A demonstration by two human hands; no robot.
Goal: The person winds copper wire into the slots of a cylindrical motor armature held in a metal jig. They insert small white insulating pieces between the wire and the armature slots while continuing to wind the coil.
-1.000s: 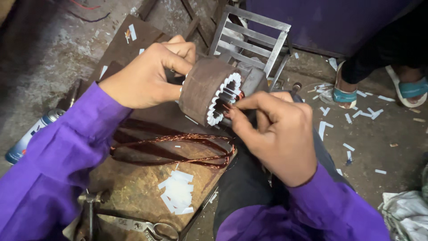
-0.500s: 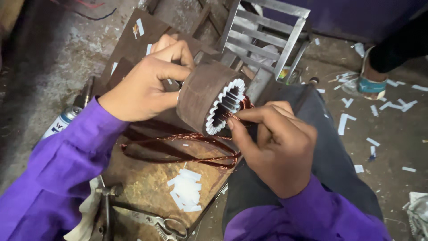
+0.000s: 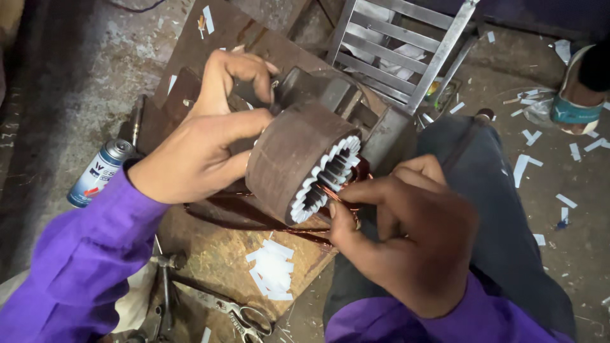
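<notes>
A rusty brown motor stator (image 3: pixel 289 159) lies on its side on a wooden board (image 3: pixel 216 254), its slots lined with white paper. My left hand (image 3: pixel 206 136) grips its far side and steadies it. My right hand (image 3: pixel 406 232) pinches copper wire (image 3: pixel 337 194) at the stator's open mouth, fingers closed on the strands. A loop of the same copper wire (image 3: pixel 254 219) trails under the stator onto the board.
A spray can (image 3: pixel 98 173) lies left of my arm. Scissors (image 3: pixel 238 311) and pliers (image 3: pixel 162 289) rest near the board's front, beside cut white paper strips (image 3: pixel 273 267). A metal rack (image 3: pixel 406 47) stands behind. Another person's sandalled foot (image 3: pixel 578 105) is at right.
The view has drawn closer. My right hand has shifted lower at the stator's mouth, still working the copper wire. My left hand keeps its grip on the stator.
</notes>
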